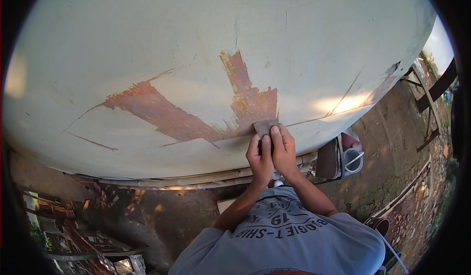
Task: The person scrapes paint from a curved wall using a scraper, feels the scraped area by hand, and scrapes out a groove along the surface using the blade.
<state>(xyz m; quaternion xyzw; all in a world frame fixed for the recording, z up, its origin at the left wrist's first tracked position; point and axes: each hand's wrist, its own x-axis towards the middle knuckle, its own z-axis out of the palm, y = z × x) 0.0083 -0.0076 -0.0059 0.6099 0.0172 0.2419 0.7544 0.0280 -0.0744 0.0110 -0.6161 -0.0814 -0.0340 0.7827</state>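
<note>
Both of my hands are pressed close together against a large pale painted surface (196,29). My left hand (260,161) and my right hand (284,150) grip a flat grey scraper (266,126), thumbs side by side on it. Its wide edge points away from me and lies on the lower border of a bare reddish-brown patch (255,103). Ragged yellowish edges surround that patch. To the left, a second stripped patch (157,109) runs diagonally and joins the first along the bottom. The scraper's lower part is hidden by my fingers.
Bamboo poles (196,180) run under the surface's lower edge. A pale bucket (352,161) with a white stick stands on the dirt ground (373,142), right of my arms. Scrap wood (83,240) is piled lower left. Metal framing (427,98) stands at right.
</note>
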